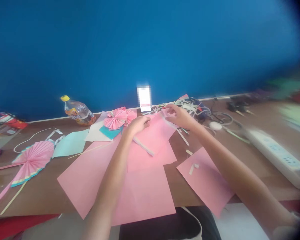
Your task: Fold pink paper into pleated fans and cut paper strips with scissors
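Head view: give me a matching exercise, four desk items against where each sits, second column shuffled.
Items:
1. bottle
2. phone
3. power strip
4. pink paper fan

Places:
A. propped upright against the blue wall, behind the hands
B. far left of the desk, lying flat
C. right side of the desk, running toward the near edge
D. tilted against the wall, left of the pink rosettes

Pairs: 1-D, 2-A, 3-C, 4-B
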`<action>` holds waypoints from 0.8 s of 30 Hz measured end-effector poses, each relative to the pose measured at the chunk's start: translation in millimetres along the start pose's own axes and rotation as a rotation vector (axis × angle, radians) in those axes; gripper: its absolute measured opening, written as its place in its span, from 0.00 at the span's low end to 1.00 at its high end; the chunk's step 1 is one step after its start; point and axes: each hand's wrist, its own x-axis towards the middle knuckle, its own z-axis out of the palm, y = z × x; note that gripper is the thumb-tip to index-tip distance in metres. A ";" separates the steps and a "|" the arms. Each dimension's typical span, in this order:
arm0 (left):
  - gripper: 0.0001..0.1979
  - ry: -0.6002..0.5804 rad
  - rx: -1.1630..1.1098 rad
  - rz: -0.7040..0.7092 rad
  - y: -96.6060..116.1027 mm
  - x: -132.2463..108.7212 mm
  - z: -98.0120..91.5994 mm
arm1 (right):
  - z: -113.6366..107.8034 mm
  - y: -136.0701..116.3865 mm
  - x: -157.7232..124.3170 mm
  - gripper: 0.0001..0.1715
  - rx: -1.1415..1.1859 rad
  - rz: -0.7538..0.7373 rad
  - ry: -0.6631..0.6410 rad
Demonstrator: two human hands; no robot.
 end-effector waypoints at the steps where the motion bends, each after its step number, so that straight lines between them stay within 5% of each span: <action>1: 0.08 -0.007 0.056 0.008 5.2 -0.3 -0.6 | 1.7 -3.9 -0.7 0.29 -0.094 -0.127 0.024; 4: 0.08 0.005 0.193 0.072 21.5 -0.3 -0.4 | 7.3 -12.7 -3.0 0.20 -0.343 -0.398 0.037; 7: 0.09 0.049 0.267 0.145 33.6 0.8 1.3 | 12.6 -12.6 -4.6 0.14 -0.480 -0.468 0.024; 11: 0.08 0.139 0.255 0.167 34.2 3.1 3.5 | 16.1 -3.6 -3.4 0.14 -0.530 -0.440 0.041; 19: 0.06 0.212 -0.023 0.097 -5.3 7.2 18.6 | 13.4 13.8 4.5 0.11 -0.239 -0.298 -0.030; 24: 0.05 0.318 -0.019 0.141 -14.9 10.0 25.1 | 14.6 18.1 3.7 0.11 -0.318 -0.248 -0.010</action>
